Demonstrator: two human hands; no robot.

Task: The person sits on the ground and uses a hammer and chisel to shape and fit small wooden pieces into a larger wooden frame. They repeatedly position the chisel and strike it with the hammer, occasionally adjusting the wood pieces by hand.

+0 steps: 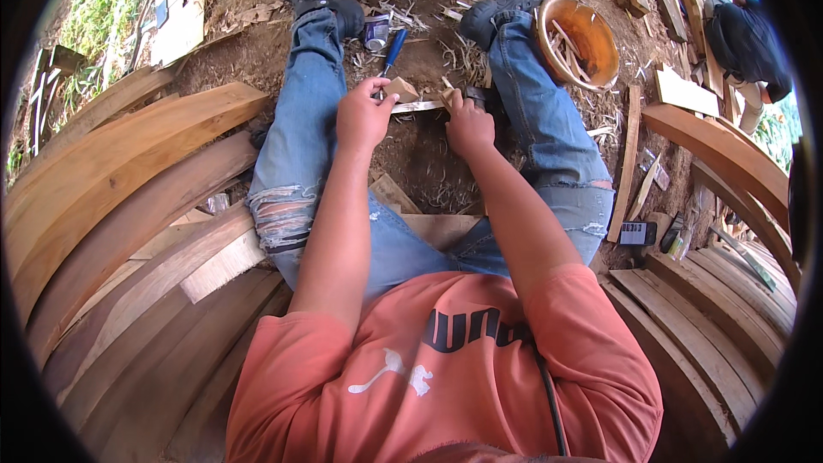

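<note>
Between my lower legs, my left hand [364, 116] is closed in a pinch at a small wooden block [400, 88]. A tool with a blue handle [395, 47] lies just beyond it; its thin shaft runs down toward my left fingers. My right hand [470, 129] has its fingers closed round a small wooden stick [447, 87], whose tip sticks out at the top. A pale wood strip [420, 106] spans the gap between both hands. Beside the right fingers sits a dark object [476, 98], partly hidden, its kind unclear.
An orange bucket [610, 43] with wood scraps stands by my right foot, a small can [375, 33] near my left. Curved timber beams [154, 133] and planks [686, 317] flank me. A phone [638, 233] lies at right. Another person [747, 43] is at the far right. Shavings litter the ground.
</note>
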